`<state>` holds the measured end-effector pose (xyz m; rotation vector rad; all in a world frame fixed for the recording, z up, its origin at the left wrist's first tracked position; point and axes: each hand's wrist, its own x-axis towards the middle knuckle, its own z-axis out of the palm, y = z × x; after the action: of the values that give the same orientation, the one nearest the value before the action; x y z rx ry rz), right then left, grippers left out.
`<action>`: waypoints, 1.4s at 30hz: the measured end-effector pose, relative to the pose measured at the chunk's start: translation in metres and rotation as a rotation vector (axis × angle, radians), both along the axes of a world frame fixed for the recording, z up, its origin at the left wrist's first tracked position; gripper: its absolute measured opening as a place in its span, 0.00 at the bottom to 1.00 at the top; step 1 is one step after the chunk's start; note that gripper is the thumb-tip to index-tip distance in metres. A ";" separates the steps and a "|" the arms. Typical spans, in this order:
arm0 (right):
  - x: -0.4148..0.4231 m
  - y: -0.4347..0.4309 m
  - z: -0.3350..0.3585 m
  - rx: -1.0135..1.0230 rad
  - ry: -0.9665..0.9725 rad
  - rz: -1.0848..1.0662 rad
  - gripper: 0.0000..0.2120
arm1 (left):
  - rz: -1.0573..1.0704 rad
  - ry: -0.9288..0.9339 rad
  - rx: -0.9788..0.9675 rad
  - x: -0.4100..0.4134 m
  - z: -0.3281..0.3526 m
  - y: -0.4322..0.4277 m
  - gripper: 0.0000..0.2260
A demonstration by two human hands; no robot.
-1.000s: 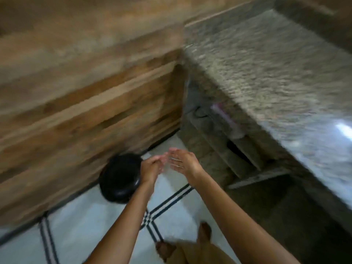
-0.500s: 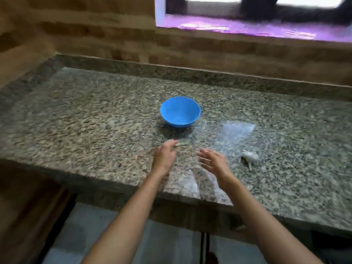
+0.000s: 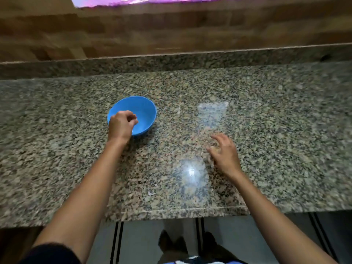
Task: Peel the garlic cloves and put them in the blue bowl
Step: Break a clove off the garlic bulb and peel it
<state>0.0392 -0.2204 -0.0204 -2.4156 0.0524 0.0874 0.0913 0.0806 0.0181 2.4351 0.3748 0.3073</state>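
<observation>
blue bowl (image 3: 142,113) near rim hidden | left hand (image 3: 121,125) grip blurred

text: none legible | surfaces checked: blue bowl (image 3: 141,113), granite counter (image 3: 266,130) | labels: none

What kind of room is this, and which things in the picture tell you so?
Most likely a home kitchen. A person stands at a speckled granite countertop with a raised granite ledge along a wood-patterned wall. A blue bowl stands on the counter, and the floor below is tiled.
</observation>
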 end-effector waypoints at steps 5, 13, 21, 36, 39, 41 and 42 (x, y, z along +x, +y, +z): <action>-0.006 -0.008 -0.017 0.018 0.111 -0.003 0.21 | -0.158 -0.144 0.036 -0.007 0.005 -0.057 0.08; -0.006 -0.030 -0.011 0.008 0.051 -0.056 0.24 | -0.844 0.127 0.051 -0.044 -0.067 -0.152 0.09; -0.010 -0.036 -0.020 0.065 0.061 -0.032 0.27 | -0.657 0.146 -0.091 -0.036 -0.069 -0.151 0.06; -0.022 -0.056 -0.020 0.733 0.091 -0.244 0.22 | -0.650 0.281 -0.367 -0.035 -0.057 -0.209 0.13; -0.021 -0.052 -0.022 0.601 0.031 -0.204 0.22 | -0.521 0.299 -0.563 -0.033 -0.052 -0.197 0.10; -0.019 -0.053 -0.024 0.438 -0.014 -0.186 0.19 | -0.355 0.315 -0.745 -0.031 -0.051 -0.181 0.09; -0.018 -0.054 -0.025 0.369 -0.017 -0.155 0.18 | -0.282 0.330 -0.815 -0.031 -0.051 -0.170 0.09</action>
<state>0.0213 -0.2744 -0.0453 -2.0362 0.1982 0.0039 0.0603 -0.0891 -0.0324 1.6863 0.2258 -0.3258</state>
